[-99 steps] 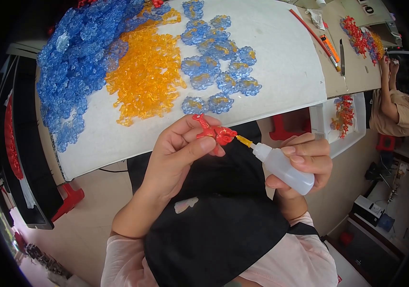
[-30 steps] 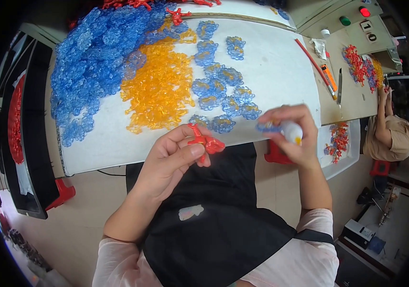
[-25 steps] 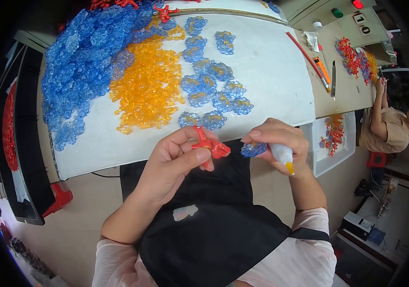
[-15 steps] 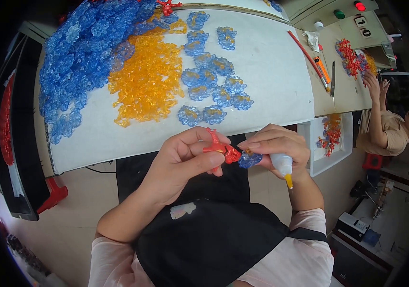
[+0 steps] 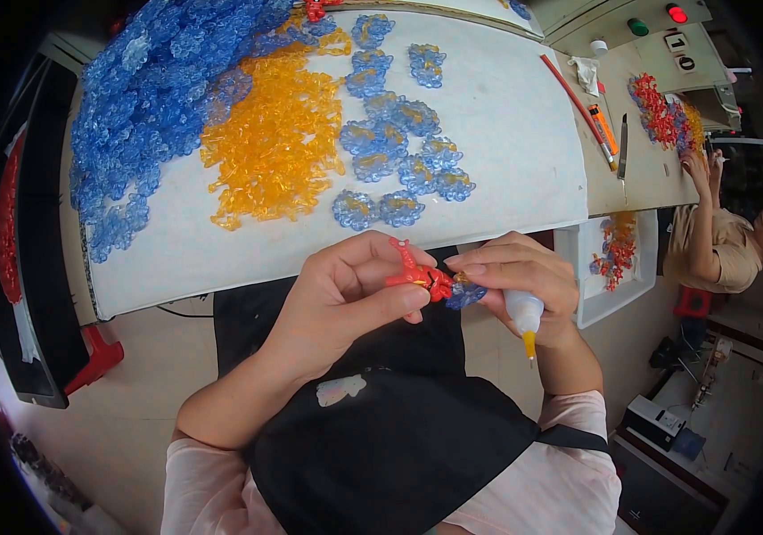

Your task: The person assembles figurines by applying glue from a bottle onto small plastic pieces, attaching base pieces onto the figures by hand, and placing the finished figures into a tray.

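My left hand (image 5: 346, 290) pinches a small red plastic figure (image 5: 410, 267) with some yellow on it, just off the table's front edge. My right hand (image 5: 524, 276) holds a clear blue plastic piece (image 5: 463, 292) with a bit of orange between thumb and fingers. The blue piece touches or nearly touches the figure's right end; the fingertips hide the exact contact. Tucked in the same right hand is a white glue bottle (image 5: 525, 312) with a yellow needle tip pointing down.
On the white-covered table (image 5: 506, 134) lie a heap of blue pieces (image 5: 159, 98), a heap of orange pieces (image 5: 279, 143), and several blue-and-orange pieces (image 5: 380, 138) in rows. A red stick (image 5: 569, 98) and an orange-handled knife (image 5: 604, 130) lie at right. Below stands a white bin (image 5: 588, 299); a co-worker (image 5: 711, 241) sits beyond.
The red figure has turned slightly and come closer against the blue piece. The glue bottle's tip has swung a little to the left. My grips stay the same.
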